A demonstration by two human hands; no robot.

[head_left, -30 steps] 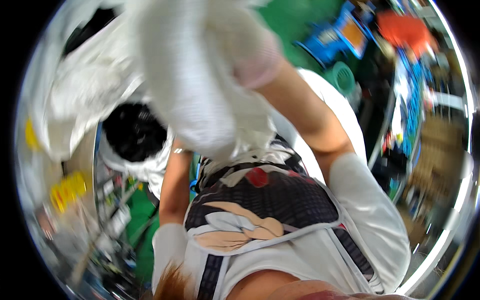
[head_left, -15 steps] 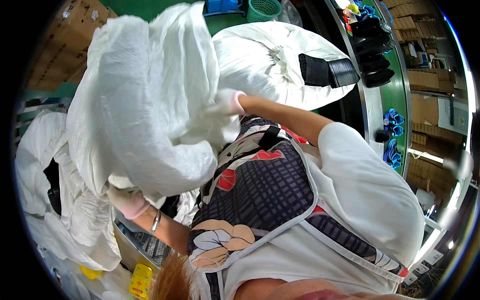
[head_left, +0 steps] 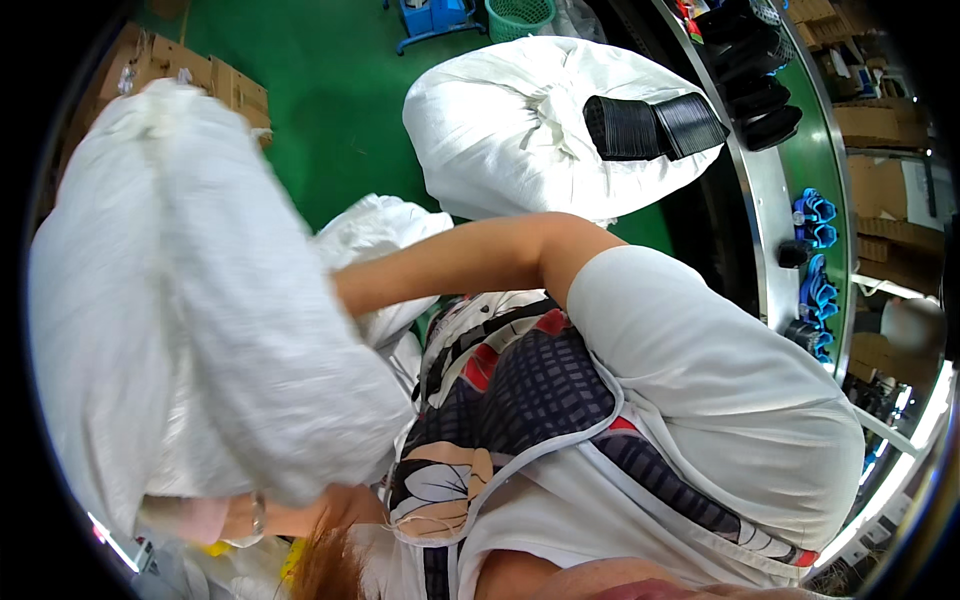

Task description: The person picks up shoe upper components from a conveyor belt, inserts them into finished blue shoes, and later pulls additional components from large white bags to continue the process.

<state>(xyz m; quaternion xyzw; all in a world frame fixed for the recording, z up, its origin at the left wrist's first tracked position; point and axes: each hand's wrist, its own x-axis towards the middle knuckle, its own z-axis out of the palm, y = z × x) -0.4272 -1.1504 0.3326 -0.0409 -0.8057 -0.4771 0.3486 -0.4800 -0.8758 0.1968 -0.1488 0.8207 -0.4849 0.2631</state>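
A large white woven sack [head_left: 230, 300], bulky and creased, is raised in front of me on the left. My left hand [head_left: 172, 514], in a pale glove with a pink cuff, is at its lower edge and closed on it, the fingertips covered by the fabric. My right forearm [head_left: 430, 262] reaches across and disappears behind the sack, so the right hand is hidden. Further off, a stuffed white sack [head_left: 490, 120] with a knotted top stands on the floor. Two stacks of thin black pieces [head_left: 650, 128] lie on it. Between the two sacks there is more white fabric [head_left: 385, 225].
Cardboard boxes [head_left: 238, 98] stand at the far left on a green floor [head_left: 320, 130]. A blue wheeled stand [head_left: 432, 18] and a green basket [head_left: 520, 16] are at the back. Along the right runs a metal-edged bench [head_left: 765, 240] carrying black and blue items.
The raised sack has swung left and toward me, with both arms moving that way. Green floor and white fabric behind it have come into view. My right hand has gone behind the sack.
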